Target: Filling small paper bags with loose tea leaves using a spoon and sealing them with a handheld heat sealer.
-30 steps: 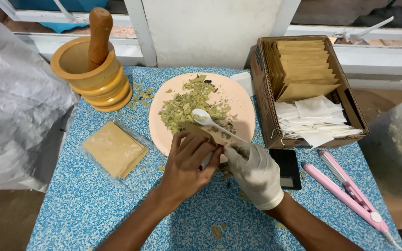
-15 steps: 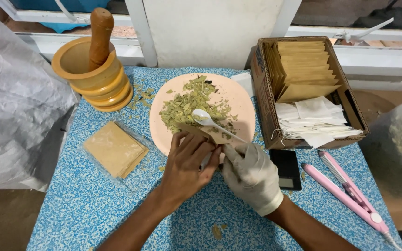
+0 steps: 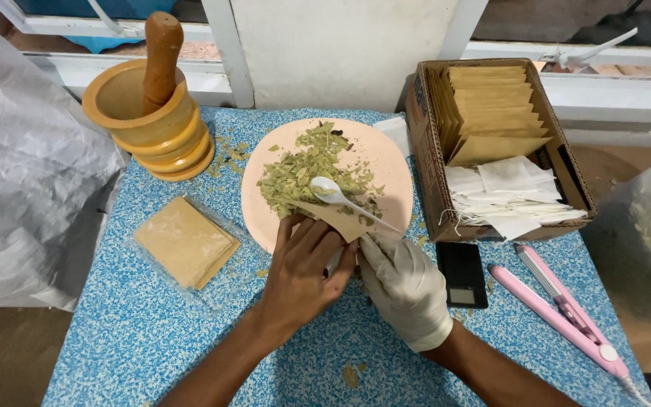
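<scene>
At the near edge of the pink plate (image 3: 393,177), the bare left hand (image 3: 303,267) and gloved right hand (image 3: 404,286) pinch a brown paper sachet (image 3: 337,218) open, mouth towards the dried leaves (image 3: 303,169); a white spoon (image 3: 340,196) rests there.

Little has moved over the last second. The gloved right hand (image 3: 404,286) has slid slightly further under the brown paper sachet (image 3: 333,218), and the bare left hand (image 3: 307,264) has closed in against it. The white plastic spoon (image 3: 340,194) has tilted marginally lower over the sachet.
</scene>
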